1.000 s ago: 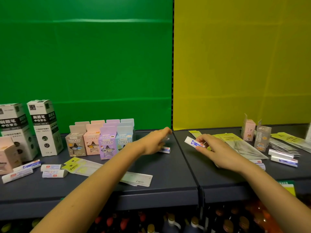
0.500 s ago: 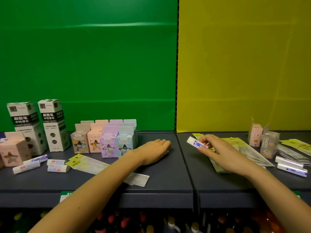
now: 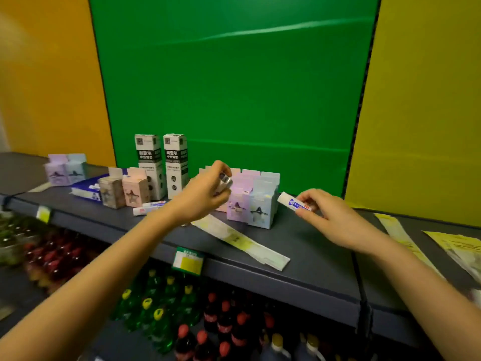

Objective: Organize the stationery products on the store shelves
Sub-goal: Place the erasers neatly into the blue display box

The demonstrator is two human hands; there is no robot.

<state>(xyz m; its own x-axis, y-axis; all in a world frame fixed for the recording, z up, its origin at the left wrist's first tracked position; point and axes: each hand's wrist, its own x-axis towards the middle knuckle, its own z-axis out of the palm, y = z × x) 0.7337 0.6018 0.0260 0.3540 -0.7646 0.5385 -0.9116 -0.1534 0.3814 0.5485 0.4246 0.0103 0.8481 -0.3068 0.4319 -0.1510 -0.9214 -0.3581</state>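
An eraser (image 3: pixel 294 203) (white, with a blue label) is pinched between the thumb and fingers of the right hand (image 3: pixel 335 221) and is held above the shelf (image 3: pixel 312 259), just right of the pastel boxes (image 3: pixel 251 204). A small item (image 3: pixel 226 179) with a silvery end, too blurred to be identified, is gripped in the curled fingers of the left hand (image 3: pixel 203 196), which is raised in front of the left side of that cluster. Two tall boxes (image 3: pixel 161 165), white with black bands, are stood upright side by side against the green panel (image 3: pixel 234 87), just left of the left hand. A brown box (image 3: pixel 112 191) and a pink box (image 3: pixel 135 191), each with a star window, are set touching one another in front of the tall boxes and to their left. Loose erasers (image 3: pixel 149 207) are laid on the shelf near the left wrist. A long packet (image 3: pixel 240 239) is laid diagonally across the shelf — from below the left hand out towards the front edge. Yellow packets (image 3: pixel 455 247) are spread on the right section below the yellow panel (image 3: pixel 429 100). A price tag (image 3: pixel 188 261) is fixed to the shelf's front edge, and bottles (image 3: pixel 208 321) with yellow and red caps are ranged on the level below. At the far left, two more boxes (image 3: pixel 65 169) are stood before the orange panel (image 3: pixel 46 74).
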